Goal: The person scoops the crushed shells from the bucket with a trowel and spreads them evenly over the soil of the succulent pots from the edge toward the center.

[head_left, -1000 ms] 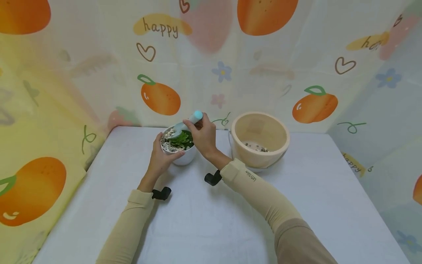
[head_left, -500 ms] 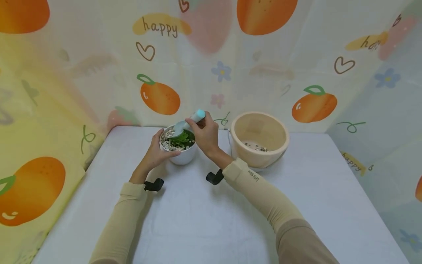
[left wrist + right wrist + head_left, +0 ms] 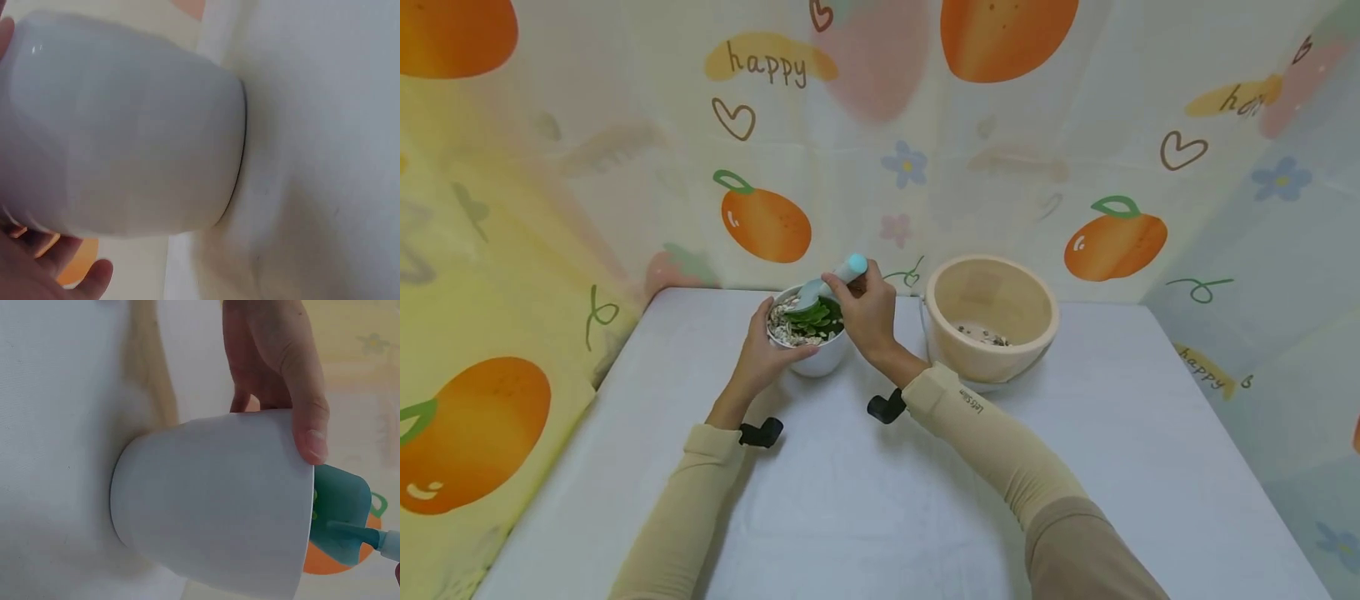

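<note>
- While the left hand (image 3: 763,354) sits left of centre in the head view, its fingers curl round the near side of the pot (image 3: 811,360), thumb hooked at the rim; it's holding that pot firmly.
- Pot stands on the table (image 3: 880,500), just left of centre, white, filled with pebbles (image 3: 781,329) and a green plant (image 3: 815,317).
- Left wrist view: the pot's wall (image 3: 125,131) fills the left of the frame, fingertips showing at the lower left.
- Spoon (image 3: 827,283) next, bowl dipped over the pot's far rim, handle slanting up to the right.
- Right hand (image 3: 867,317), just right of the pot, pinches the spoon's handle between thumb and fingers.
- Right wrist view: the teal spoon bowl (image 3: 340,515) is at the pot's mouth, lower right of frame.
- Further right, a beige bowl (image 3: 992,321) stands near the pot, a few pebbles in its bottom.
</note>
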The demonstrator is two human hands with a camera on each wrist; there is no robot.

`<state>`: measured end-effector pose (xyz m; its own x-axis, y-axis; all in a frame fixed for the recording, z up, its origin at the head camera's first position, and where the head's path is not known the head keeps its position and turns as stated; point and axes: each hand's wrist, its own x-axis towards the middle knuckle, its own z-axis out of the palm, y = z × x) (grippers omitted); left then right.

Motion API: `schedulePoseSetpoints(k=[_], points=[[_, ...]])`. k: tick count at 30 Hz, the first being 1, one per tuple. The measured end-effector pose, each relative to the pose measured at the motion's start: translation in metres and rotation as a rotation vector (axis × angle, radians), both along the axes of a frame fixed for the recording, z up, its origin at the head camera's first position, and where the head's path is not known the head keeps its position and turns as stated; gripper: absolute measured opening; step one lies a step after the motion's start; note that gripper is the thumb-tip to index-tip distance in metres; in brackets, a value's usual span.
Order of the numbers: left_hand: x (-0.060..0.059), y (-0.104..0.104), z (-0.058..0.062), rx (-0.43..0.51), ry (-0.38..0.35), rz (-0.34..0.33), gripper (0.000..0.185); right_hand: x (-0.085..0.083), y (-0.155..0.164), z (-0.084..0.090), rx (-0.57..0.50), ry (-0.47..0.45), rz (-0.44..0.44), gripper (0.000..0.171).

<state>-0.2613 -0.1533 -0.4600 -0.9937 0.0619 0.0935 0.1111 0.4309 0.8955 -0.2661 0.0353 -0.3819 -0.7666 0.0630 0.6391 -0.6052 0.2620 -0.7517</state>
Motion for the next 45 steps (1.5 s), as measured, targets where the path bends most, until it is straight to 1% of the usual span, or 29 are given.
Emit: schedulePoseSetpoints(k=[6,9,11,14,16,19,23,25,27,30,33,35,40,45], points=[[0.006,0.009,-0.001,-0.032,0.009,0.086,0.12,0.001,-0.002,-0.004,0.033,0.016,-0.039,0.031],[0.007,0.011,-0.002,-0.033,0.019,0.11,0.119,0.001,-0.003,-0.006,0.043,0.026,-0.045,0.031],[0.008,0.012,-0.003,-0.035,0.023,0.111,0.119,0.001,-0.004,-0.007,0.044,0.039,-0.048,0.032],[0.008,0.01,-0.002,-0.024,0.021,0.092,0.118,0.0,-0.005,-0.007,0.044,0.06,-0.047,0.031],[0.007,0.005,-0.001,-0.012,0.016,0.064,0.116,0.0,-0.005,-0.006,0.048,0.07,-0.04,0.031],[0.003,-0.003,0.002,0.002,0.006,0.004,0.113,0.0,-0.005,-0.006,0.055,0.072,-0.032,0.031],[-0.005,-0.01,0.005,-0.012,0.001,-0.077,0.113,0.0,-0.005,-0.007,0.072,0.067,-0.036,0.032],[-0.008,-0.011,0.006,-0.011,-0.001,-0.095,0.113,0.0,-0.005,-0.007,0.083,0.066,-0.039,0.032],[-0.009,-0.01,0.006,0.001,-0.007,-0.097,0.113,0.0,-0.004,-0.007,0.087,0.064,-0.036,0.032],[-0.008,-0.007,0.005,0.015,-0.011,-0.081,0.113,0.0,-0.004,-0.008,0.091,0.061,-0.042,0.032],[-0.007,-0.004,0.003,0.022,0.005,-0.061,0.112,0.0,-0.004,-0.009,0.09,0.055,-0.048,0.032],[-0.004,-0.003,0.002,0.012,0.016,-0.044,0.112,0.0,-0.004,-0.01,0.096,0.048,-0.054,0.032],[0.003,0.002,0.0,-0.009,0.016,0.013,0.114,0.0,-0.005,-0.012,0.107,0.04,-0.056,0.032],[0.004,0.006,0.0,-0.011,0.023,0.039,0.115,0.001,-0.006,-0.01,0.11,0.057,-0.054,0.031]])
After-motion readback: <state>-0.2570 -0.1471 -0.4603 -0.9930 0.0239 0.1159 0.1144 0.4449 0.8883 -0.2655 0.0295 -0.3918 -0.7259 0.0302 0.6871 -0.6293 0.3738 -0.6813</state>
